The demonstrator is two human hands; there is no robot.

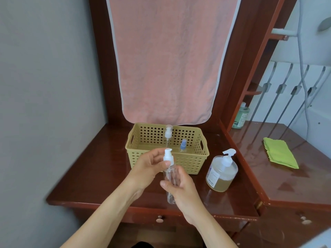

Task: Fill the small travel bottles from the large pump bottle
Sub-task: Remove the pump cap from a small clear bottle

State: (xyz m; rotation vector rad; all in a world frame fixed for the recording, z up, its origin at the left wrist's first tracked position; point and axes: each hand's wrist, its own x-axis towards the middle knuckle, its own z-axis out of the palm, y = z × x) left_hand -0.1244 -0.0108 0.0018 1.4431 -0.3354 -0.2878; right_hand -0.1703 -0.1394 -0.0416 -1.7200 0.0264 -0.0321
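Small travel bottle point(169, 174), clear and apparently empty, held upright in the air over the front of the table point(100, 169), just in front of the basket point(188, 164). The right hand point(182, 190) has its grip closed round the lower body of the bottle, steadying it against twist. The left hand point(148, 167) pinches the white pump cap point(168, 155) near its collar between thumb and fingertips, a hold suited to unscrewing. The cap sits on the neck, so the bottle is judged not yet opened. Holding it off the table lets one hand turn the cap while the other resists.

Large pump bottle point(221, 173) stands on the table just right of the hands and beside the basket, partly full of amber liquid and within easy reach for the pumping step.

Two further small bottles stand inside the basket, a white-pump bottle point(168, 133) and a blue-capped bottle point(183, 145), probably kept there so they do not tip. Neither shows amber liquid, so the filling is judged to be at its start.

A green cloth point(279, 153) lies on the raised side table point(286, 187), well apart, presumably for drips.
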